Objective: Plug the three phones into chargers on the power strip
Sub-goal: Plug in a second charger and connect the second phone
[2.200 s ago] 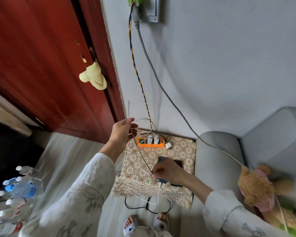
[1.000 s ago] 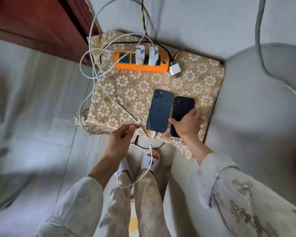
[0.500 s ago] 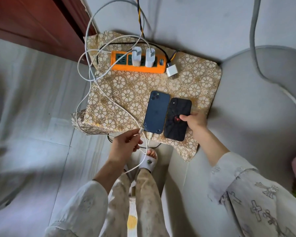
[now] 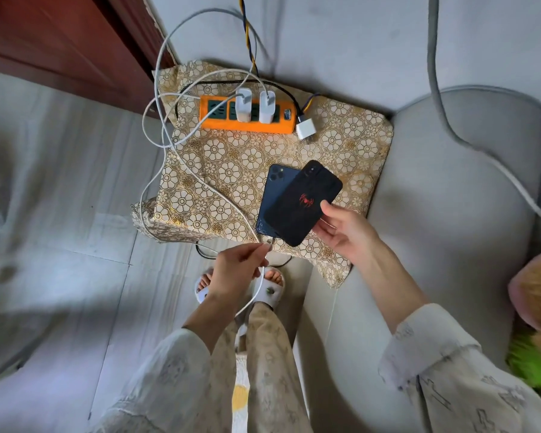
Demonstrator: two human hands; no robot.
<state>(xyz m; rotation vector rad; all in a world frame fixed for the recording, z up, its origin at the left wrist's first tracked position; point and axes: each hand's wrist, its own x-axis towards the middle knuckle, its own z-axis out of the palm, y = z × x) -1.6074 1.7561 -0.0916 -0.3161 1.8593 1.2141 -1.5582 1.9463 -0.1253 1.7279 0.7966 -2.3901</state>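
- Floor (image 4: 60, 214) fills the 9 o'clock side, pale and bare up to the cloth's (image 4: 231, 170) left edge; a red door (image 4: 60, 35) sits at 10 o'clock.
- White cables (image 4: 156, 114) loop off the cloth's left edge over the floor, then run back across the cloth toward 6 o'clock.
- Strip (image 4: 247, 115), orange, lies along the cloth's far edge at 12 o'clock, near the wall; two white chargers (image 4: 243, 104) stand plugged in side by side, and a third white charger (image 4: 306, 130) lies loose just off the strip's right end.
- Left hand (image 4: 241, 270), at 6 o'clock just past the cloth's near edge, pinches a cable plug (image 4: 268, 242) between thumb and fingertips, close to the blue phone's bottom edge.
- Blue phone (image 4: 270, 198) lies face down near the cloth's near edge; whether a cable is in it I cannot tell.
- Black phone (image 4: 303, 203), with a red spider mark, is tilted and overlaps the blue one.
- Right hand (image 4: 344, 232), at 4 o'clock, holds the black phone's right side with thumb on top and fingers beneath.
- Grey sofa (image 4: 450, 189) borders the cloth's right edge; open cloth remains between the phones and the strip.
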